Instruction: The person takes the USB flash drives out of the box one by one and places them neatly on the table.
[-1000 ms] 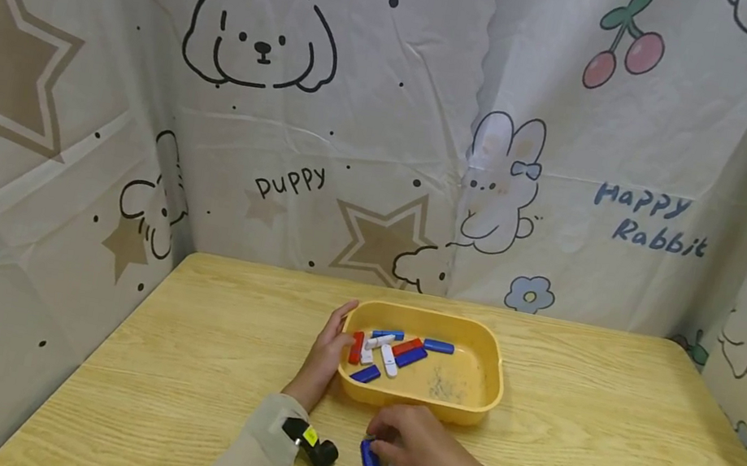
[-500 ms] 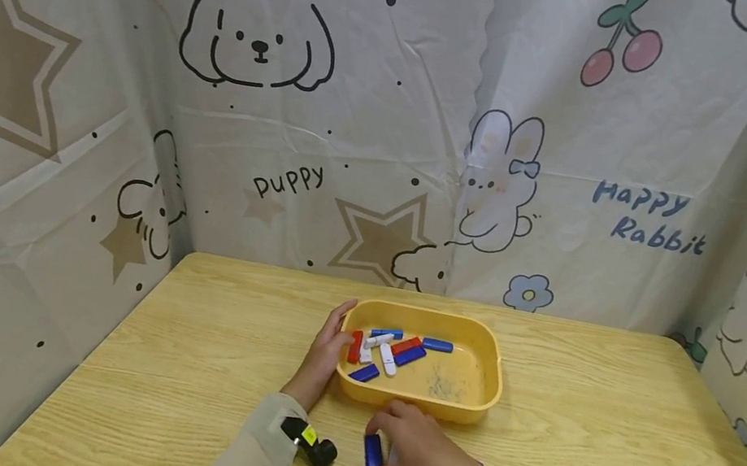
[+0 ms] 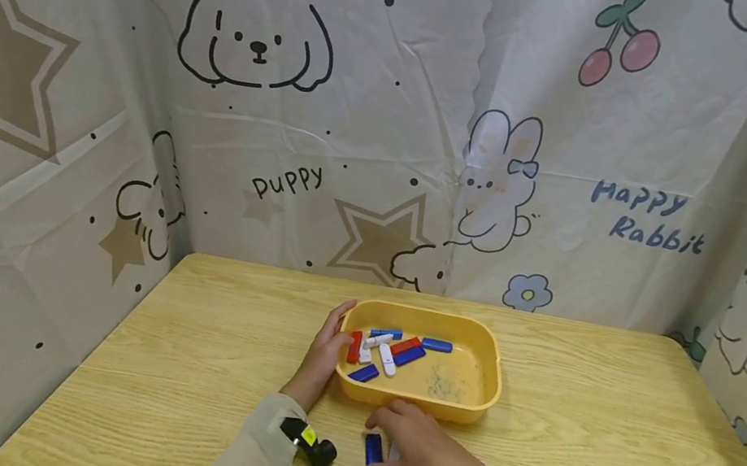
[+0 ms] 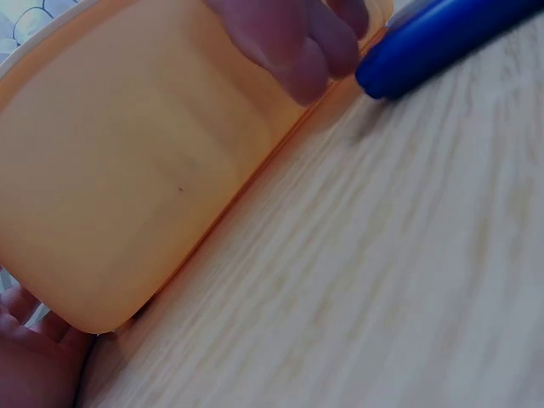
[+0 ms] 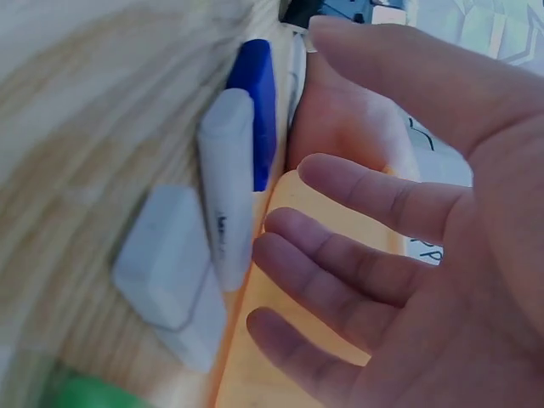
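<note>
My left hand (image 3: 320,364) grips the left end of a yellow plastic basin (image 3: 419,405), its thumb over the rim. In front of the basin, my right hand (image 3: 422,451) hovers with fingers spread and nothing held. Between its thumb and fingertips lies a blue USB stick (image 3: 373,449) on the table. The right wrist view shows that blue stick beside a rounded white stick (image 5: 225,187) and a blocky white stick (image 5: 166,263), in a row, with the fingers apart from them. Part of a green piece (image 5: 93,395) shows at the lower edge.
Several red, white and blue sticks, among them a dark blue one (image 3: 410,356), lie in the basin's left and middle. The wooden table (image 3: 606,437) ends at a printed curtain (image 3: 388,145) at the back and sides. Wrist cameras (image 3: 322,454) sit on both sleeves.
My right thumb and fingers, earlier pinching the blue stick and then spanning its ends, have come off it. The stick has turned slightly and stays on the table. My left hand keeps its place.
</note>
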### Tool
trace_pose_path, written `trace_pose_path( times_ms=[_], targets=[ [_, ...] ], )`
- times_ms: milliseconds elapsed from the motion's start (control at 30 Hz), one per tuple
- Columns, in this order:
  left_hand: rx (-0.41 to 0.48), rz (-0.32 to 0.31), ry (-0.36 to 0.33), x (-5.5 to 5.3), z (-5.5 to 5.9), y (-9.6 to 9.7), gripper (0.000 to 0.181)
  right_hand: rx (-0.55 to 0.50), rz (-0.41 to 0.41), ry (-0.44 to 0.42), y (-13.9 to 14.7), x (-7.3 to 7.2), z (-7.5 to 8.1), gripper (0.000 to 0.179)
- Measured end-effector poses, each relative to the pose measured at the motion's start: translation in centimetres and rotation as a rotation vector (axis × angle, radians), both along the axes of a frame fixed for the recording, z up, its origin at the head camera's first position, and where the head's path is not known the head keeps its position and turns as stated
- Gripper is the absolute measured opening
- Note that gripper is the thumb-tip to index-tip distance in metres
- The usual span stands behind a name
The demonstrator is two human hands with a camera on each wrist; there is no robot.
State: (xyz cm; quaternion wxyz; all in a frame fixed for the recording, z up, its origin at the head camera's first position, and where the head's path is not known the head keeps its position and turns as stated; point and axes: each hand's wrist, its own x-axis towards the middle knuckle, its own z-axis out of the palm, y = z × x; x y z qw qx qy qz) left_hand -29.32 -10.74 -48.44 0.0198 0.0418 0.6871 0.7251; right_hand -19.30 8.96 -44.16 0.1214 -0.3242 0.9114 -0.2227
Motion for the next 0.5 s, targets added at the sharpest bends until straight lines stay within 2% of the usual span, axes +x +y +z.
trace_pose_path(
  times_ms=[133, 200, 333, 500],
  targets=[
    [-0.006, -0.018, -0.003, 0.5, 1.0, -0.1, 0.062, -0.046, 0.015, -0.006, 0.0, 0.0, 0.6, 0.045],
    [0.001, -0.021, -0.001, 0.6, 1.0, -0.1, 0.062, -0.070, 0.021, -0.016, 0.1, -0.1, 0.8, 0.044],
    [0.014, -0.010, 0.009, 0.3, 0.2, -0.1, 0.062, -0.161, 0.038, 0.003, 0.3, -0.3, 1.2, 0.039],
    [0.010, 0.013, 0.042, -0.1, -0.6, 0.0, 0.061, -0.356, 0.015, 0.116, 0.9, -0.5, 1.5, 0.027]
  ],
)
